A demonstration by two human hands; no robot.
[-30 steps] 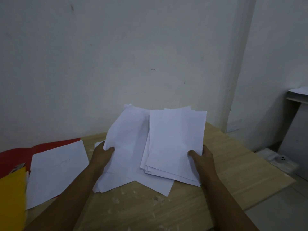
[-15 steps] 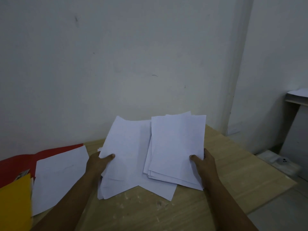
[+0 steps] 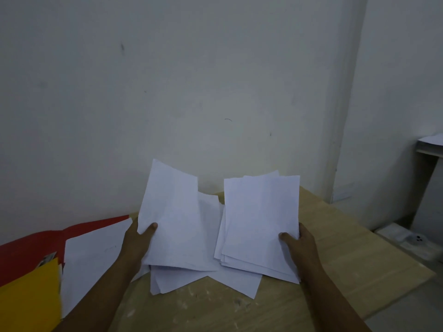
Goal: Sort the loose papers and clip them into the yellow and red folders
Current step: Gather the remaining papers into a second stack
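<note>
Change: left sheet (image 3: 172,219) lifted away from right stack (image 3: 261,224).
Hands: left hand (image 3: 136,238) and right hand (image 3: 299,243), each pinched paper.
Folders: red folder (image 3: 28,250), yellow folder (image 3: 28,298).
Surface: wooden table (image 3: 335,255), white wall (image 3: 191,80).

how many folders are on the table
2: the red folder lies open at far left under a sheet; the yellow folder overlaps its near corner. Others may be hidden.

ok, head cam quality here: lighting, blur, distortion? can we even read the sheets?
Head view: dim, flat light with a bluish cast, no glare, no hard shadows. Wide-angle bend shows in the leaning wall corner. Slight softness throughout; the yellow folder at the left edge is smeared. Sheets held by the left hand and the stack in the right hand look blank; any print is unreadable.
</note>
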